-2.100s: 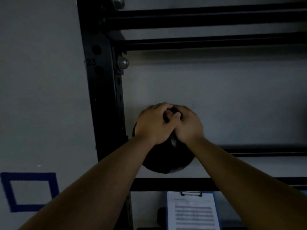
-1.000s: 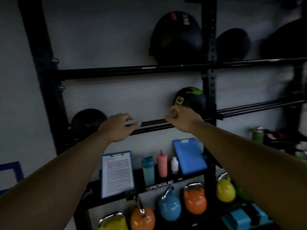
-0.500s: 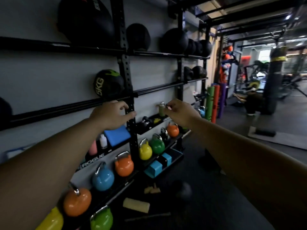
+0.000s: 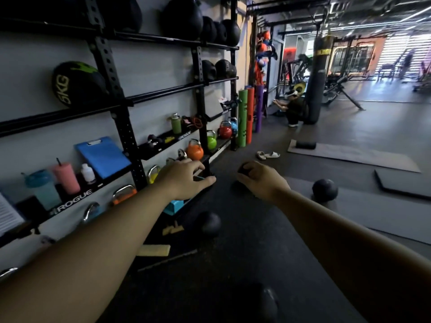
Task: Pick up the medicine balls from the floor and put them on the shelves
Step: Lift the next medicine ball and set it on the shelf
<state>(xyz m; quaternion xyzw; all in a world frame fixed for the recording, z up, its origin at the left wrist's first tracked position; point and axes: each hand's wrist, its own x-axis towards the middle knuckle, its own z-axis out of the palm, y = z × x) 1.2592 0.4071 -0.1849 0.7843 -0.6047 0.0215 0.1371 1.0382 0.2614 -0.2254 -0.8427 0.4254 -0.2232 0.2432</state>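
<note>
Fingers of left hand (image 4: 186,178) and right hand (image 4: 261,180) are hanging loosely curled, holding nothing. Black medicine balls (image 4: 208,223) are lying on the floor (image 4: 233,252); risk: tripping, or dropping one through a weak grip.

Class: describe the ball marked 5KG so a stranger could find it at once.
Start at the black wall rack on the left. On its middle shelf, left of the nearest upright, sits the 5KG ball. Unlike the plain black balls further along, it carries green splashes and the lettering 5KG.
</note>
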